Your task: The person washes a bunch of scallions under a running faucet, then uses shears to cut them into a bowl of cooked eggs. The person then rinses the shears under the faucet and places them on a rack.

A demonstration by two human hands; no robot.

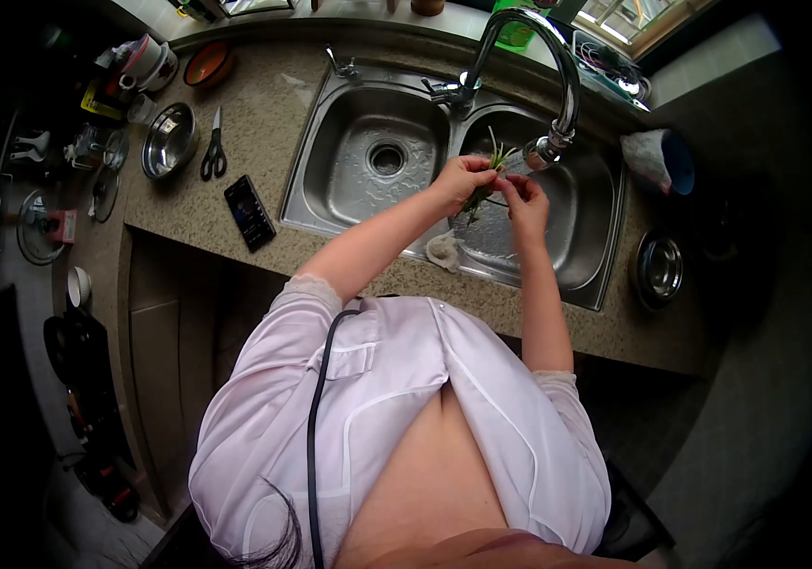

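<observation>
Over the right sink basin (572,251), my left hand (463,182) is closed around a small bunch of thin green stalks that look like scallions (498,152). Their leafy ends stick out above and hang below the fingers. My right hand (526,204) pinches at the same bunch, close to the left fingertips; exactly what its fingers grip is partly hidden. The curved chrome faucet (572,90) reaches over the basin, its spout head just above my right hand, and water seems to run from it.
The left basin (330,180) is wet around its drain. A crumpled whitish cloth (443,250) lies on the sink's front edge. To the left are a phone (249,213), scissors (214,152), a metal bowl (169,140) and an orange bowl (209,66). Metal bowls (659,268) stand right.
</observation>
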